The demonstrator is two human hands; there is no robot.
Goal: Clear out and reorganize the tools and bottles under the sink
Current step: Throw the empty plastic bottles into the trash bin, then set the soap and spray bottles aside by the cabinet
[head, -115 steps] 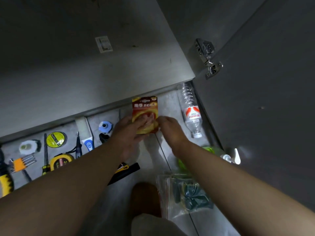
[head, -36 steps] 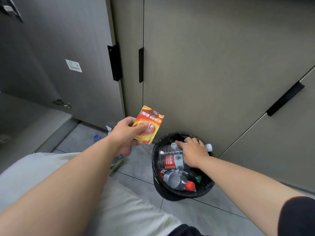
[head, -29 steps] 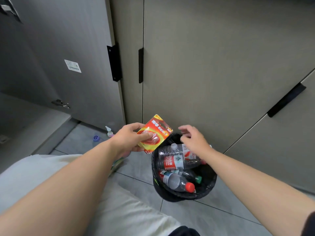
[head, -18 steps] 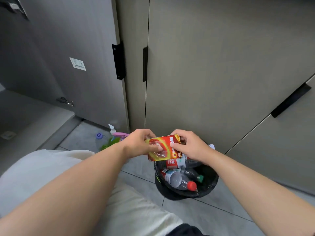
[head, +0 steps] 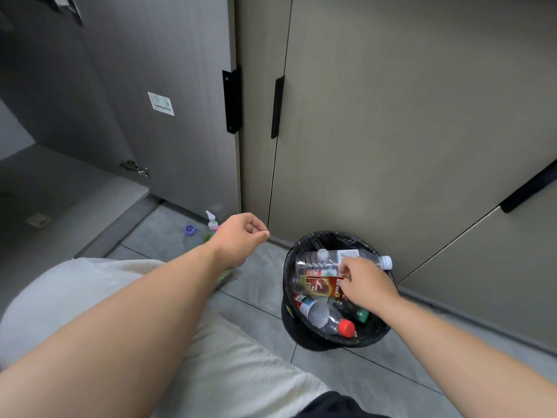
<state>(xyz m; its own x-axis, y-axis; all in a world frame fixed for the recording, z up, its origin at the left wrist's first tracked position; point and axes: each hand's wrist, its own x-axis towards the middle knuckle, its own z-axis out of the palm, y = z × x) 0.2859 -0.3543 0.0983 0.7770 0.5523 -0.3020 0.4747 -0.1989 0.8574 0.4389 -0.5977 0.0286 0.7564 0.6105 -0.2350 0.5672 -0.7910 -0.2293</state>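
A black lined bin (head: 290,267) stands on the tiled floor against the cabinet fronts. It holds several plastic bottles: a clear one with a white cap (head: 355,255) at the top and one with a red cap (head: 327,317) lower down. A red and yellow packet (head: 319,286) lies flat on the bottles inside the bin. My right hand (head: 366,286) reaches into the bin and pinches the packet's right end. My left hand (head: 241,238) hovers left of the bin, fingers loosely curled, holding nothing.
The open cabinet door (head: 156,104) stands at left, with the cabinet floor (head: 60,188) beyond it. A spray bottle (head: 211,221) and a blue-capped bottle (head: 189,230) sit on the tiles beside it. My knee in pale cloth (head: 235,357) fills the lower left.
The view swung from the tools at the cabinet to the bin. The packet went from my left hand to my right and now lies in the bin. My left hand drew back.
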